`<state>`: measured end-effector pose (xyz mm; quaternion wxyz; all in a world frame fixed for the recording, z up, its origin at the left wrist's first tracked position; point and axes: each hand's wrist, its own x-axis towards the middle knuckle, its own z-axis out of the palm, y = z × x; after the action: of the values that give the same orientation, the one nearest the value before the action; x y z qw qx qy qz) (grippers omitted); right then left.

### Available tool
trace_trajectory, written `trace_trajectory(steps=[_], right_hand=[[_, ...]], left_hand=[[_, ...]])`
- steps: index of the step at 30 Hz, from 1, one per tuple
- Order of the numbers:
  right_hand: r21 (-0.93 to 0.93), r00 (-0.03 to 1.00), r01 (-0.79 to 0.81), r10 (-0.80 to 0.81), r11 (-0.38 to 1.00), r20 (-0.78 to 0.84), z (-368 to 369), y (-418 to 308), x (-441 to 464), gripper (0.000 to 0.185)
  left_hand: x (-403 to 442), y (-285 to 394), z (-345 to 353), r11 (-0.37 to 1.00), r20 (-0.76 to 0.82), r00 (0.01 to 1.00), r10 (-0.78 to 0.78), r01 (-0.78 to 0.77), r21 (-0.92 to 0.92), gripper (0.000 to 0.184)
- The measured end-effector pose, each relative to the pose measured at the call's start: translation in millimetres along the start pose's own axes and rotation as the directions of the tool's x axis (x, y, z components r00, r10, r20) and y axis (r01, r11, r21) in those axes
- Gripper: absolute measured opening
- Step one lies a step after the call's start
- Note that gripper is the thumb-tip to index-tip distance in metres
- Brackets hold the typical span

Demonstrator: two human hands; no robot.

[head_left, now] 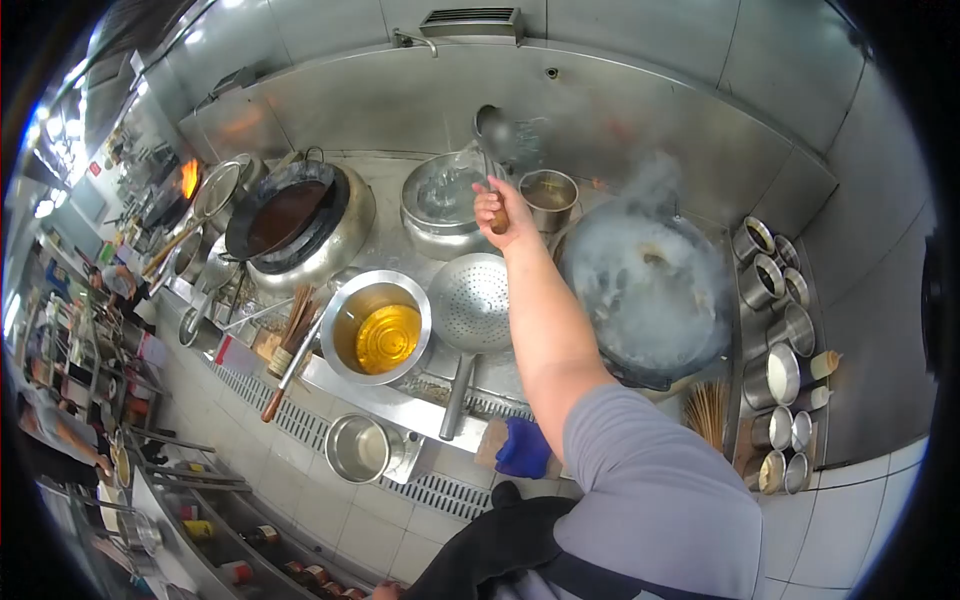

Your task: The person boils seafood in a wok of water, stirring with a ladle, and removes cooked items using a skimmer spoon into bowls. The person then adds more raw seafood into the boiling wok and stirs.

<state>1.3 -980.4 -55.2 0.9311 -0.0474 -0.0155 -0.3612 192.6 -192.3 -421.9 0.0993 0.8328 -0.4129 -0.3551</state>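
My right hand [502, 212] is closed around the wooden grip of a ladle [486, 165], held up over the back of the stove with its bowl upward. Behind it is a pot of bubbling water [445, 190]; a smaller pot [549, 195] stands just to the right. Under my forearm lies a perforated strainer [470, 300]. Steam or smoke pours from a large wok [640, 285] to the right of my arm, hiding most of what is inside. Only a sliver of my left hand [388, 592] shows at the bottom edge, its fingers not readable.
A steel bowl of yellow oil [377, 328] sits left of the strainer, near a bamboo brush [290, 330]. Farther left, a dark wok [280, 215] rests on a burner. Seasoning containers [770, 375] line the right side. A blue cloth [523, 448] lies at the front edge.
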Motion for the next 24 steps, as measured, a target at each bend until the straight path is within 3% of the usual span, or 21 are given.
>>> trace_trajectory(steps=[1,2,3,5,6,7,8,9,10,11,13,15,16,17,18,19,21,24], right_hand=[[-0.132,0.998,-0.026,0.017,0.991,-0.065,4,-2,-1,0.026],[-0.262,0.99,-0.063,0.028,0.963,-0.136,7,-4,-4,0.021],[-0.256,0.99,-0.065,0.03,0.964,-0.139,10,-4,-7,0.021],[-0.758,0.909,-0.086,-0.26,0.646,-0.325,20,-4,-9,0.014],[-0.92,0.906,-0.224,-0.28,0.323,-0.319,21,-9,-10,0.012],[-0.921,0.909,-0.225,-0.272,0.318,-0.316,20,-10,-11,0.012],[-0.927,0.869,-0.374,-0.359,-0.025,-0.341,16,-10,-15,0.013],[-0.792,0.832,-0.499,-0.451,-0.351,-0.324,24,-3,-24,0.014],[-0.712,0.825,-0.537,-0.458,-0.453,-0.331,31,6,-31,0.016],[-0.71,0.827,-0.535,-0.454,-0.459,-0.33,21,11,-34,0.016],[-0.553,0.866,-0.456,-0.491,-0.698,-0.094,0,18,-38,0.019],[-0.547,0.865,-0.461,-0.492,-0.699,-0.1,-4,19,-37,0.018],[-0.656,0.851,-0.503,-0.453,-0.562,-0.265,-1,17,-35,0.016],[-0.73,0.827,-0.552,-0.379,-0.403,-0.415,2,14,-33,0.015],[-0.816,0.791,-0.569,-0.339,-0.1,-0.51,11,9,-34,0.01],[-0.841,0.838,-0.435,-0.197,0.321,-0.509,4,0,-37,0.009],[-0.6,0.839,-0.355,-0.038,0.717,-0.542,7,-13,-39,0.011],[-0.404,0.871,-0.255,0.028,0.879,-0.49,22,-23,-46,0.014]], left_hand=[[-4,2,-7,0.955,-0.026,0.997,-0.069,0.058,-0.292,0.033],[-15,11,-9,0.938,0.008,0.985,-0.17,0.164,-0.304,0.033],[-20,20,-10,0.933,0.045,0.97,-0.24,0.243,-0.264,0.033],[-32,34,-11,0.925,0.087,0.951,-0.296,0.308,-0.223,0.032],[-37,39,-8,0.923,0.104,0.946,-0.308,0.323,-0.209,0.032],[-42,44,-4,0.921,0.118,0.941,-0.319,0.336,-0.195,0.032],[-47,49,0,0.921,0.129,0.938,-0.323,0.342,-0.187,0.031],[-49,55,3,0.921,0.139,0.935,-0.326,0.347,-0.176,0.031],[-50,58,7,0.921,0.15,0.933,-0.328,0.351,-0.17,0.031],[-52,62,10,0.922,0.158,0.932,-0.327,0.351,-0.163,0.03],[-51,71,15,0.925,0.17,0.932,-0.319,0.345,-0.156,0.03],[-49,77,18,0.93,0.176,0.935,-0.309,0.336,-0.15,0.029],[-48,79,18,0.932,0.178,0.936,-0.304,0.331,-0.146,0.029],[-46,82,18,0.934,0.178,0.937,-0.3,0.327,-0.146,0.029],[-42,84,18,0.937,0.177,0.94,-0.293,0.319,-0.143,0.029],[-39,87,17,0.94,0.179,0.942,-0.285,0.311,-0.141,0.028],[-28,92,11,0.95,0.178,0.949,-0.259,0.284,-0.13,0.028],[-8,95,-1,0.967,0.192,0.957,-0.216,0.237,-0.093,0.027]])
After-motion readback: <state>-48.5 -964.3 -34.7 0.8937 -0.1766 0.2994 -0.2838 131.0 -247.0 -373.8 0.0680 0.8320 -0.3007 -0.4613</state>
